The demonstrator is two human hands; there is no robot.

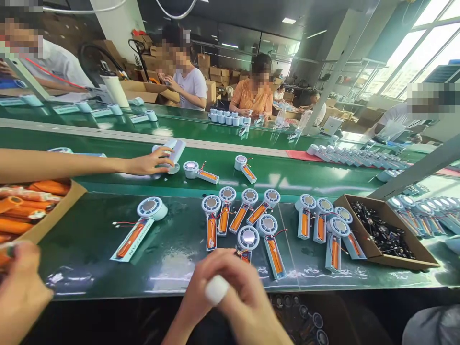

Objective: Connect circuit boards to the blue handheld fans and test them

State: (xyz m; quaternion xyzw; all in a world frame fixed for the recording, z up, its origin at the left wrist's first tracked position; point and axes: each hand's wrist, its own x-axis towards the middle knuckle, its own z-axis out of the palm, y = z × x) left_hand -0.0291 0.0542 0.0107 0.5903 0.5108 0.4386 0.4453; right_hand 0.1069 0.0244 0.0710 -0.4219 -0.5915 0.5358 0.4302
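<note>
Hands curled together — just beside pale-blue fan housings, orange inserts inside.

Head-height view, forward and down over workbench.

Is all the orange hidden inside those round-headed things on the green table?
No, orange strips show plainly along the handles of the round-headed things.

Both hands are together at the counter. Fans lie just beyond them, a cardboard box to their right.
</note>
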